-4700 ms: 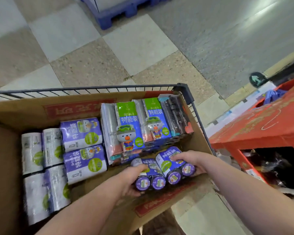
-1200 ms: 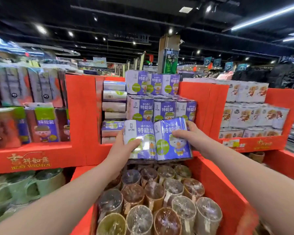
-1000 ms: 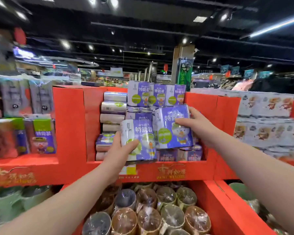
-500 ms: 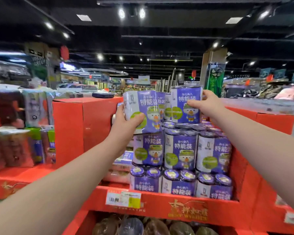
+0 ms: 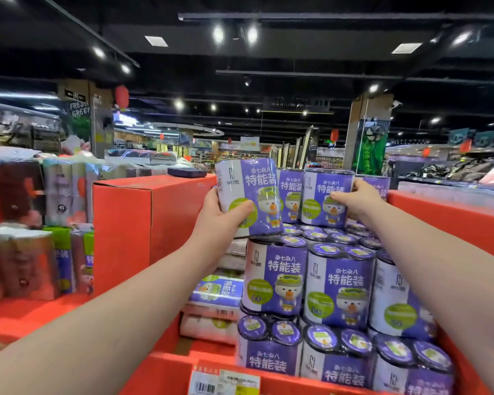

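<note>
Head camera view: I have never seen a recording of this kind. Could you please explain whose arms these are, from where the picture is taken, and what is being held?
There is no machine here. A person wears a wide-angle camera on the head, so you look forward along their own bare arms, in a shop. The left hand grips a first purple pack of rolls, printed with a cartoon figure. The right hand grips a second purple pack of the same kind, farther back. Both are level with the top of a stack of purple packs that stands in a red display stand. A price label is on its front edge. Whether the held packs already rest on the stack cannot be told.
</note>
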Tool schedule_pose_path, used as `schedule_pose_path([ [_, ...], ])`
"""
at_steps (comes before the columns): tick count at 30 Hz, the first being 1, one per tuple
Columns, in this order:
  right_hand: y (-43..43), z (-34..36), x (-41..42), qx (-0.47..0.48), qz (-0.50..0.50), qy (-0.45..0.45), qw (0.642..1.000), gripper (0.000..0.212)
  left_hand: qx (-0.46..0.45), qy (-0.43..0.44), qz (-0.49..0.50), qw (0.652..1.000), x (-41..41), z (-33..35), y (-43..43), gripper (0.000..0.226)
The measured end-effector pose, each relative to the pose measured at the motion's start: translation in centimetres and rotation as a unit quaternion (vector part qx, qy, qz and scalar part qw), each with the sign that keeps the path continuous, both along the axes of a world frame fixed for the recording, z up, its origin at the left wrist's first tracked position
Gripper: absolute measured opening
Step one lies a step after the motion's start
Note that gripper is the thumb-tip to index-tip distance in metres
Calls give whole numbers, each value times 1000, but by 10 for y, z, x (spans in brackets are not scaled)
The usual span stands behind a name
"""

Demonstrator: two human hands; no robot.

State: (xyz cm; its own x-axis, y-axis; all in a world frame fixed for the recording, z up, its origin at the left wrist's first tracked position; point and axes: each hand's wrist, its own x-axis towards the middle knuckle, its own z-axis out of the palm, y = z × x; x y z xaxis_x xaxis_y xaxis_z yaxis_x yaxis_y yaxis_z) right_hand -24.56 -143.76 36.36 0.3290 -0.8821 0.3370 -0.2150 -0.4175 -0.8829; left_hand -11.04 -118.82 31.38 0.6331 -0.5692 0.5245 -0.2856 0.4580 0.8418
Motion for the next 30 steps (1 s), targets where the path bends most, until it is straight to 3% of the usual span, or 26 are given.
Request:
schedule_pose_path([
  [11,24,8,-4,-64,-52,19,996,65,0,-5,-38,999,-9,9,-20,30],
  [13,37,21,-11,-121,-50,-27,991,53,4,-14,-43,999,-13,15,-25,33],
  [15,54,36,-18,-121,49,-42,991,37,9,-21,-49,999,-20,20,-33,36],
  [18,72,52,-27,-109,191,43,975,46,24,-41,-67,997,-34,26,-49,38],
  [21,80,64,-39,-159,201,108,961,69,58,-69,-84,992,-47,29,-67,43],
  [24,76,81,-58,-174,162,193,952,57,94,-77,-93,988,-60,32,-80,75],
  [25,73,87,-66,-165,155,220,949,50,106,-78,-88,987,-62,33,-83,76],
  [30,36,107,-87,-143,69,352,922,39,214,-163,8,963,-51,27,-87,32],
])
